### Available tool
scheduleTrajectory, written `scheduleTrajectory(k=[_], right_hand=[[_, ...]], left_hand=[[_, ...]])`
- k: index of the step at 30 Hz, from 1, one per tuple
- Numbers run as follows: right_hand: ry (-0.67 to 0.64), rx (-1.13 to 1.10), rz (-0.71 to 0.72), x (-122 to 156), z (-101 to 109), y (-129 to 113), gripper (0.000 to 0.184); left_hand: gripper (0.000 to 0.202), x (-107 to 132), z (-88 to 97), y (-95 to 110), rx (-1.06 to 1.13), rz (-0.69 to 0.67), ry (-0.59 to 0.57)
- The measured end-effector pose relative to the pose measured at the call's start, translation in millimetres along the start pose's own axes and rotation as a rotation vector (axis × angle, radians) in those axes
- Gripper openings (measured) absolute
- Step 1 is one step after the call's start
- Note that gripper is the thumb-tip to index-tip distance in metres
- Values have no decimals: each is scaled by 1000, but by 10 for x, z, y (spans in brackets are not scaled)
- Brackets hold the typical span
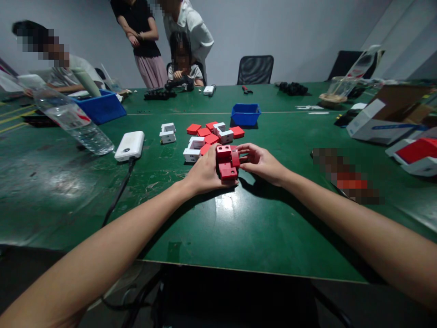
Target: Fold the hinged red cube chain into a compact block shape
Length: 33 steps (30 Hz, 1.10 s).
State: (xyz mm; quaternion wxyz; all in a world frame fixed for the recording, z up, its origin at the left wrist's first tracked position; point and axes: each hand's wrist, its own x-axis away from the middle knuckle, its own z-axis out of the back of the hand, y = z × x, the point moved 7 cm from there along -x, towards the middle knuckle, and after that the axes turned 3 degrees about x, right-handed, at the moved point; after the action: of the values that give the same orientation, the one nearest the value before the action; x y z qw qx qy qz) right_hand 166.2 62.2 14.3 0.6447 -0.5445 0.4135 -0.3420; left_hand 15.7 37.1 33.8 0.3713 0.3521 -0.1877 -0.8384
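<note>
My left hand (205, 172) is closed around a red C-shaped block (224, 152) with round holes in its end faces, held just above the green table. At the block's right side, the thumb and fingertips of my right hand (257, 162) close on a small red piece (235, 158). This piece sits against the block's opening; I cannot tell whether it is fixed there. Just beyond my hands lie several flat red pieces (212, 139) in a loose pile. Among them are white C-shaped blocks (193, 149), and another white block (167, 133) stands apart to the left.
A white power bank (129, 146) with a black cable lies left, beside a tilted water bottle (73, 119). A small blue bin (246, 114) stands beyond the pile. Rightward are a blurred-out flat object (346, 177) and an open carton (385, 114). Several people are across the table.
</note>
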Motion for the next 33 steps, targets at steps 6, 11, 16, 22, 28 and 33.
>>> scheduleTrajectory(k=[6, 11, 16, 22, 28, 33], right_hand=[[-98, 48, 30, 21, -63, -78, 53], [-124, 108, 55, 23, -97, -101, 52], [23, -3, -17, -9, 6, -17, 48], [143, -222, -204, -23, 121, 65, 30], [171, -285, -275, -1, 136, 50, 28], [142, -246, -227, 12, 88, 22, 44]], left_hand=[[93, -4, 3, 7, 5, -8, -2], [92, 3, 4, 0, 11, 22, -3], [94, 3, 3, 1, 2, 15, -5], [95, -7, 4, 2, -30, -25, 9], [91, -3, -3, 6, -31, -21, 3], [93, -1, 5, 12, -31, -38, 15]])
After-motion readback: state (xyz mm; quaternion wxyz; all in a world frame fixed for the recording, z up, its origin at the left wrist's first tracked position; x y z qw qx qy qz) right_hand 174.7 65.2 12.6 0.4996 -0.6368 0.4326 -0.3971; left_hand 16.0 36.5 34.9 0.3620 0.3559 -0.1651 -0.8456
